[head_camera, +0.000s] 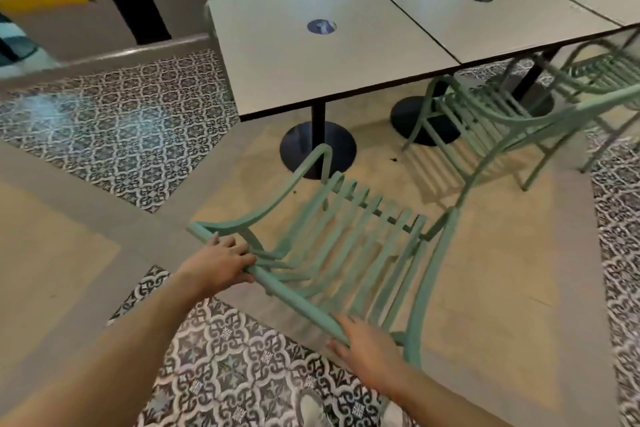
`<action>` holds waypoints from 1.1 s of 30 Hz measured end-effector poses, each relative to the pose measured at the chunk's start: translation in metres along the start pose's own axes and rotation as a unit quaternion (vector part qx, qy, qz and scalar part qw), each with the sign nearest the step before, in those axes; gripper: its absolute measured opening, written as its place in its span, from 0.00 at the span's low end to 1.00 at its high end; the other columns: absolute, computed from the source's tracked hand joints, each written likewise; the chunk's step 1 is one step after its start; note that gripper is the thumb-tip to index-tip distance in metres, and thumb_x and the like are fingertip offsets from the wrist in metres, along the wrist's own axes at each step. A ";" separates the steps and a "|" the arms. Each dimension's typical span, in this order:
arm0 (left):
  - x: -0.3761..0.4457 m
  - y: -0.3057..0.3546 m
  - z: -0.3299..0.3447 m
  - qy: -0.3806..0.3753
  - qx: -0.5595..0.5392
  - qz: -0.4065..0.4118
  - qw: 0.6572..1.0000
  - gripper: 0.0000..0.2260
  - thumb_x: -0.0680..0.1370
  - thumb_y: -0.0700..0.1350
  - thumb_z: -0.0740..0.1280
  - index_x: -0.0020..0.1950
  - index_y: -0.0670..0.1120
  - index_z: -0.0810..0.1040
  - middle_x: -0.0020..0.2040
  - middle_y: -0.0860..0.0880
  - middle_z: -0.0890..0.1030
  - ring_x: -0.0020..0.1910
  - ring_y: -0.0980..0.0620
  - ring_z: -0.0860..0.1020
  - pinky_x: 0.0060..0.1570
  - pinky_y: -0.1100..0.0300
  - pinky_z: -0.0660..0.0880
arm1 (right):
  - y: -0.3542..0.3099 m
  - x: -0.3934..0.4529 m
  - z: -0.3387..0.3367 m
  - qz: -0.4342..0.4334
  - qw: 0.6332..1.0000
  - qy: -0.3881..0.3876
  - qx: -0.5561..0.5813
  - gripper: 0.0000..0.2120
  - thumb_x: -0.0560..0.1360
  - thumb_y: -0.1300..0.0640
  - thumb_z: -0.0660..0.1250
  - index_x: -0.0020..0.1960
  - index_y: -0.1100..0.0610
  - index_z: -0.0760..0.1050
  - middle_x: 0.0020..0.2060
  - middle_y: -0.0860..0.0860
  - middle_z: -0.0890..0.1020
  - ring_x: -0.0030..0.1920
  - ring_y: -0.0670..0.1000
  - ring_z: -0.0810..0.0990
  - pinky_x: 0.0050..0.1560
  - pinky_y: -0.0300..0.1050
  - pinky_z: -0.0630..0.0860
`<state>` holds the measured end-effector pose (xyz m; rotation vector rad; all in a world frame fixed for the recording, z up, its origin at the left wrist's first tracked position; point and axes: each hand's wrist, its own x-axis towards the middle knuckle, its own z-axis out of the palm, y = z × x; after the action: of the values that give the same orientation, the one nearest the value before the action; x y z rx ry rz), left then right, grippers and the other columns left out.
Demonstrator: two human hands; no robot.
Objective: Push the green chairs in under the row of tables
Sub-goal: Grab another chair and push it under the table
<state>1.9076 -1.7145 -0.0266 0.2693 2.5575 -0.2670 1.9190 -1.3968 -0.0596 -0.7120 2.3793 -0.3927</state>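
Patterned tile floor surrounds the bench row. Both hands, left and right, grasp the nearest green chair's top rail; it stands well clear of the bench (angled leftward), so its arm could strike the pedestal base.

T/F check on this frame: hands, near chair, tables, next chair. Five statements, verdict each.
1. Both hands hold the near chair's top rail. True: left hand, right hand.
2. The near chair is fully under the table. False: it stands out on the floor, short of the table.
3. Each tabletop has a round sticker. True.
4. Plates sit on the tables. False: only stickers show.
5. The next chair has its front under the table edge. True.
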 end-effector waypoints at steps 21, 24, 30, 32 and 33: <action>0.010 0.141 0.004 0.152 -0.054 0.071 0.984 0.21 0.75 0.65 0.51 0.43 0.54 0.77 0.41 0.55 0.80 0.41 0.53 0.80 0.33 0.57 0.77 | 0.135 -0.070 -0.053 0.064 0.989 0.043 -0.125 0.21 0.76 0.35 0.57 0.65 0.42 0.68 0.56 0.43 0.80 0.54 0.47 0.78 0.50 0.44 0.71; 0.011 0.182 -0.014 0.159 -0.076 0.061 0.983 0.22 0.78 0.64 0.51 0.52 0.50 0.77 0.50 0.51 0.80 0.51 0.49 0.79 0.44 0.52 0.77 | 0.168 -0.081 -0.070 0.059 0.987 0.046 -0.143 0.26 0.73 0.31 0.53 0.66 0.40 0.67 0.55 0.43 0.80 0.54 0.47 0.77 0.50 0.44 0.73; 0.024 0.249 -0.048 0.087 -0.117 0.031 0.989 0.24 0.80 0.63 0.50 0.65 0.47 0.69 0.65 0.47 0.72 0.64 0.47 0.70 0.60 0.51 0.69 | 0.236 -0.090 -0.098 0.054 0.982 0.037 -0.176 0.23 0.75 0.34 0.56 0.69 0.36 0.63 0.56 0.42 0.79 0.56 0.45 0.76 0.52 0.42 0.72; 0.032 0.272 -0.058 0.078 -0.123 0.011 0.989 0.24 0.80 0.63 0.50 0.64 0.47 0.70 0.64 0.47 0.72 0.64 0.46 0.70 0.57 0.51 0.70 | 0.258 -0.092 -0.112 0.049 0.980 0.040 -0.189 0.21 0.75 0.34 0.57 0.66 0.38 0.67 0.56 0.42 0.79 0.55 0.45 0.76 0.52 0.43 0.72; 0.038 0.284 -0.063 0.075 -0.121 0.002 0.990 0.24 0.80 0.63 0.50 0.64 0.46 0.70 0.64 0.47 0.72 0.64 0.45 0.70 0.56 0.50 0.70 | 0.271 -0.093 -0.118 0.050 0.979 0.038 -0.192 0.20 0.75 0.35 0.57 0.65 0.38 0.68 0.56 0.42 0.79 0.56 0.45 0.76 0.53 0.43 0.72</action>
<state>1.9144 -1.4217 -0.0330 0.2076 2.7038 0.0696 1.7990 -1.1118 -0.0428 -0.7532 2.5815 0.0904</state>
